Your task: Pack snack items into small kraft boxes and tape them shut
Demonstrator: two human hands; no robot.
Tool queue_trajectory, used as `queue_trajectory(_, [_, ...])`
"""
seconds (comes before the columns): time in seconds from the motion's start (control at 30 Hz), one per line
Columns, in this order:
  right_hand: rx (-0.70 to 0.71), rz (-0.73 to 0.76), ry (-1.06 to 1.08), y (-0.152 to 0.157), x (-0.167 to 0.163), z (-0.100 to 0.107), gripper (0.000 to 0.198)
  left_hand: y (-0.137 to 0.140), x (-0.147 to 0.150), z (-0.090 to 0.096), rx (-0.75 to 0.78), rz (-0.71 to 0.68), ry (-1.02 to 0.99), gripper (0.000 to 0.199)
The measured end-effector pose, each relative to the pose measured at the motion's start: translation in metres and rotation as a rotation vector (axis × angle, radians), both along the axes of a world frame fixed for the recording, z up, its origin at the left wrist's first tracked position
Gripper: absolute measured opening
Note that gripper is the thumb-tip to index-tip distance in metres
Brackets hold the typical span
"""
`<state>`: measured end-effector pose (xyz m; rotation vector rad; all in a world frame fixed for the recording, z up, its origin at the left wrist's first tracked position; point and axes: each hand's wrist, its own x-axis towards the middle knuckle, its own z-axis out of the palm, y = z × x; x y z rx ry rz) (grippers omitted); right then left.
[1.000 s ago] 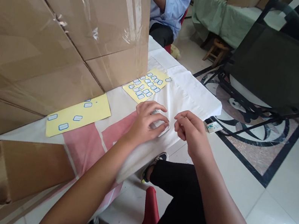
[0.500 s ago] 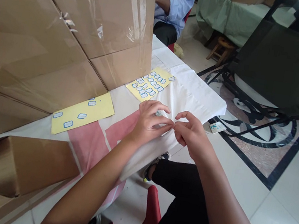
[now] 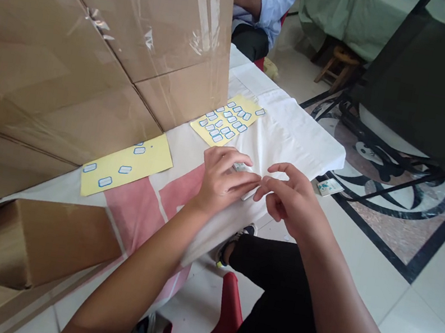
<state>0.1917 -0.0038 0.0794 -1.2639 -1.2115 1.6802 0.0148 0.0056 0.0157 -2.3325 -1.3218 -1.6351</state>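
Observation:
My left hand (image 3: 224,181) is closed, thumb and fingers pinched together, over the near edge of the white-clothed table. A small pale flat piece (image 3: 242,167) with greenish marks shows behind its fingers, mostly hidden, so its kind is unclear. My right hand (image 3: 286,194) meets the left fingertips, its thumb and index finger drawn close together. Whatever lies between those fingertips is too small to make out. Beyond the hands lies a yellow sheet (image 3: 239,103) bearing several small white, blue-edged stickers. A second yellow sheet (image 3: 148,162), with fewer stickers, lies to the left.
Stacked cardboard boxes (image 3: 93,71) wall off the left side. An open carton (image 3: 68,243) stands at the lower left. A small patterned white packet (image 3: 330,187) is right of the table edge. A person in a blue sleeve (image 3: 273,4) sits across; a dark chair (image 3: 430,99) stands right.
My right index finger and thumb have shifted slightly at the left fingertips, and the other right fingers have loosened a little. The left hand keeps its pinch. The whole view has moved slightly.

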Motion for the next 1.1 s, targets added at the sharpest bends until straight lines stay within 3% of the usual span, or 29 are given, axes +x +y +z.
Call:
queue_trajectory(0.23, [0.055,-0.022,0.029,0.0,0.002,-0.005,0.033,0.001,0.004,-0.003,-0.025,0.099,0.086,0.024])
queue_trajectory(0.37, [0.093,-0.018,-0.015,-0.002,0.001,-0.004,0.031,0.006,0.002,-0.01,-0.207,0.148,0.045,0.041])
queue_trajectory(0.47, [0.105,-0.022,-0.069,-0.005,-0.001,0.0,0.03,0.01,-0.004,-0.012,-0.327,0.093,0.053,0.051])
queue_trajectory(0.67, [0.129,-0.055,-0.131,-0.009,-0.005,0.01,0.027,0.009,-0.012,-0.007,-0.373,0.009,0.15,0.077])
queue_trajectory(0.97, [0.14,0.017,-0.179,0.0,-0.001,0.005,0.022,0.007,-0.008,-0.008,-0.352,0.015,0.124,0.065])
queue_trajectory(1.1, [0.1,0.078,-0.224,-0.006,0.005,0.007,0.019,0.008,-0.009,-0.007,-0.331,-0.012,0.125,0.073])
